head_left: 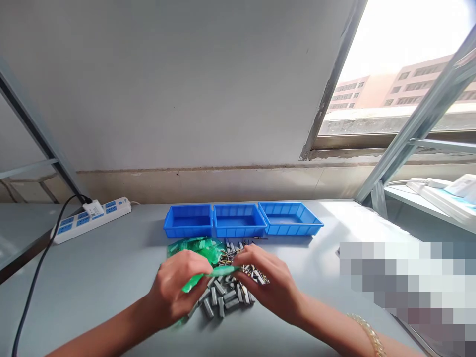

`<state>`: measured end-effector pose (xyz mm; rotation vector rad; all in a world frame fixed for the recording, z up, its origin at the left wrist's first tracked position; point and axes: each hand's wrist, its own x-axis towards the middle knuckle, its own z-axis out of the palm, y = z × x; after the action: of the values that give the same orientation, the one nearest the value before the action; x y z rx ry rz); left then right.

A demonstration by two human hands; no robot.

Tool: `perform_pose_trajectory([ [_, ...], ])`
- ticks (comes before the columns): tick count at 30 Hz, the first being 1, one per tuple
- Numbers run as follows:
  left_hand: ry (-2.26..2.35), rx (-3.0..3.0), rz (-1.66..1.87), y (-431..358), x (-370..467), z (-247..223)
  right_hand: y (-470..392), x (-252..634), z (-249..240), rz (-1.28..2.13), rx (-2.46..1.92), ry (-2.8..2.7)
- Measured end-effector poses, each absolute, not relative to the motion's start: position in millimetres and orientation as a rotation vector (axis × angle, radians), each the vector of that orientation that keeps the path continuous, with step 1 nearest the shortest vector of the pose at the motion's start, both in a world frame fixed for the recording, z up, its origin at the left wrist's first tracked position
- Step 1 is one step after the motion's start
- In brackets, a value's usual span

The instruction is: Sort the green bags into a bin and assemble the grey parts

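A small green plastic bag is stretched between my two hands above the table. My left hand pinches its left end, and my right hand pinches the right end. Below and behind the hands lies a pile of grey metal blocks. Small screw-like metal pieces are heaped just beyond, partly hidden by my right hand. More green plastic bags lie in a loose stack behind my left hand.
Three blue bins, a left one, a middle one and a right one, stand in a row behind the pile. A white power strip with a black cable is at the left. Metal shelf posts rise at the right.
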<state>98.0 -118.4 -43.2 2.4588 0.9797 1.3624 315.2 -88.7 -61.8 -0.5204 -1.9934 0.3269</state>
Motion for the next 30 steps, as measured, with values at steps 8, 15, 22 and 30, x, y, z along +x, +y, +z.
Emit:
perform_pose_trajectory([
  [8, 1.297, 2.043, 1.104, -113.5, 108.4, -29.1, -87.4, 310.4, -61.7, 1.385, -0.792, -1.585],
  [15, 1.684, 1.997, 1.214, -54.5, 65.5, -5.7, -79.1, 319.5, -55.9, 1.201, -0.878, -1.547],
  [22, 1.877, 2.192, 0.964, -7.7, 47.0, -7.5, -79.5, 324.1, -49.7, 1.128, -0.917, -1.562],
  [30, 1.526, 2.548, 0.681, -63.3, 54.5, -14.5, -80.5, 328.1, -45.5, 1.158, -0.927, -1.553],
])
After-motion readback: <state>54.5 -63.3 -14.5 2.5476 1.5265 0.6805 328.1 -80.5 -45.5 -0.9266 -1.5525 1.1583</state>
